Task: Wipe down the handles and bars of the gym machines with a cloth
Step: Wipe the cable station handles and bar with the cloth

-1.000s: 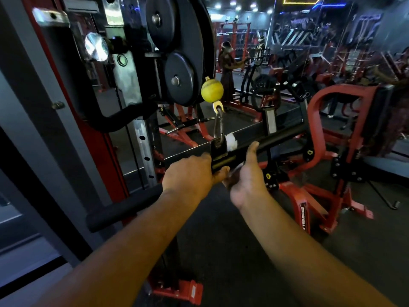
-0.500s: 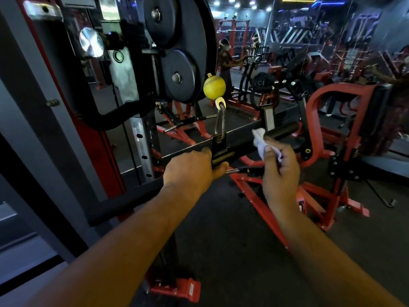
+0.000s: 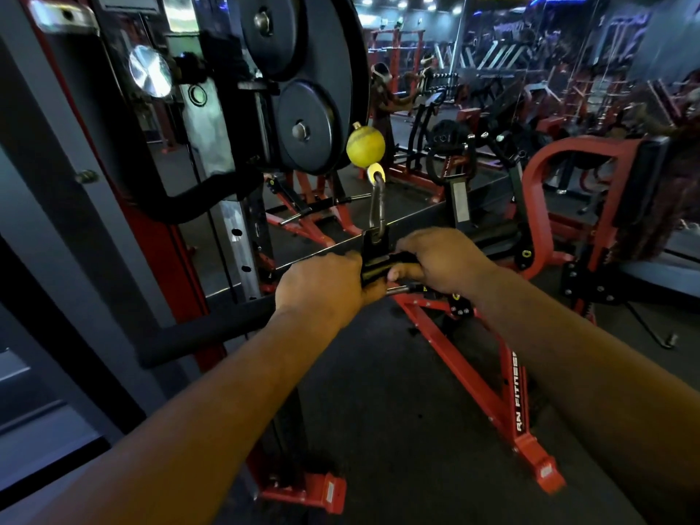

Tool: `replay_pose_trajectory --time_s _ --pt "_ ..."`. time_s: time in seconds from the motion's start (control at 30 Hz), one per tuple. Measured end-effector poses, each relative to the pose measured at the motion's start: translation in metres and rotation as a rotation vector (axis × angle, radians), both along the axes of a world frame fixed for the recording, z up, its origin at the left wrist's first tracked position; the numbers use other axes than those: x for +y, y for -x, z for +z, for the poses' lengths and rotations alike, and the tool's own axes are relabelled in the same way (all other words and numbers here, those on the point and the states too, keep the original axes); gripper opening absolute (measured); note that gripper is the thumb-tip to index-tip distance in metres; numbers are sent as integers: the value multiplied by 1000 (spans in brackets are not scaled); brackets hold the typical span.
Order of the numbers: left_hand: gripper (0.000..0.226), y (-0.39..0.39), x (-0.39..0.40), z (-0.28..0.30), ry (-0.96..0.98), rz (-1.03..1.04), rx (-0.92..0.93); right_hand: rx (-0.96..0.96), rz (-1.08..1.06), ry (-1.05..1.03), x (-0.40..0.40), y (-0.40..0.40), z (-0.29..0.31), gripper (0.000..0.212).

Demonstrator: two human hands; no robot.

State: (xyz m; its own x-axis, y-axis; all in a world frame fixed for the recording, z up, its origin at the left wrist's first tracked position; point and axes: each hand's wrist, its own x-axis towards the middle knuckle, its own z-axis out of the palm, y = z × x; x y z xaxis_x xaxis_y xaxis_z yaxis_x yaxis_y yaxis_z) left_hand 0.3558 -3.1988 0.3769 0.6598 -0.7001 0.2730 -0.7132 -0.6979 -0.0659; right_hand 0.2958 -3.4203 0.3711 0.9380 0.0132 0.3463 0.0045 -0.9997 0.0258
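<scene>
Black steel cable-machine frame (image 3: pixel 94 229) fills left side, red upright behind. Black weight plates (image 3: pixel 303 81) stacked on peg above. Red machine base (image 3: pixel 492 377) on dark floor below, lettering on leg. Black padded bar (image 3: pixel 204 329) runs left to centre, hung from steel carabiner (image 3: pixel 377 210) under yellow ball stopper (image 3: pixel 365 145). Left hand (image 3: pixel 322 286) curled round bar just left of centre bracket. Right hand (image 3: pixel 443 259) wrapped over bar right of bracket. Cloth not visible; cannot tell whether under right hand.
</scene>
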Motion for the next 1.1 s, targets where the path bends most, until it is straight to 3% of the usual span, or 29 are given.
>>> replay_pose_trajectory --time_s 0.17,0.27,0.37,0.47,0.6,0.83,0.97,1.1 --pt "60 -2 5 -2 16 9 15 -357 20 121 21 13 -55 108" --pt "60 -3 6 -2 -1 6 10 -433 27 83 30 11 -69 109" --pt "60 -2 5 -1 -29 3 -14 -199 86 22 19 -1 -26 114" --pt "60 -1 4 0 -36 -14 -3 -5 81 92 4 -8 0 118" --pt "60 -2 6 1 -29 -34 -7 -114 126 146 -17 -6 -13 100" --pt "60 -9 16 5 -63 -36 -12 -214 -267 -96 -86 35 -35 108" --pt "58 -8 13 3 -48 -44 -6 -328 -128 -79 -27 23 -41 102" --pt "59 -8 8 3 -50 -33 6 -317 27 -14 21 12 -51 103"
